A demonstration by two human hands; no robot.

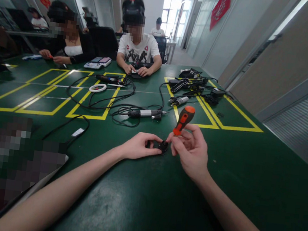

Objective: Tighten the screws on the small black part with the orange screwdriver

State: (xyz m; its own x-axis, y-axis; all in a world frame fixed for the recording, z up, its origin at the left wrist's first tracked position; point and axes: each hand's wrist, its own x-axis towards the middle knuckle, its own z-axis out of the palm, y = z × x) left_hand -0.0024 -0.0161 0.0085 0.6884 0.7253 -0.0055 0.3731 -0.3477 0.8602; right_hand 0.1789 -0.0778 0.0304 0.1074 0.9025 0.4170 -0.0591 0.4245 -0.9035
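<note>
My right hand (192, 148) grips a screwdriver (184, 120) with an orange and dark grey handle, low near the shaft. The handle leans up and to the right, and its tip points down toward a small black part (163, 146). Thumb and fingers of my left hand (143, 146) pinch that round black part from the left, just above the green table (121, 201). Whether the screwdriver tip touches the part I cannot tell. My fingers hide some of the black part, so its exact kind does not show.
Ahead lie an electric screwdriver (145, 113) with its cord and a white ring (98, 87). Tangled black cables and adapters (191, 84) sit at the back right. A pixelated flat object (32, 168) is at left. Two people work across the table, one handling a small object (138, 72).
</note>
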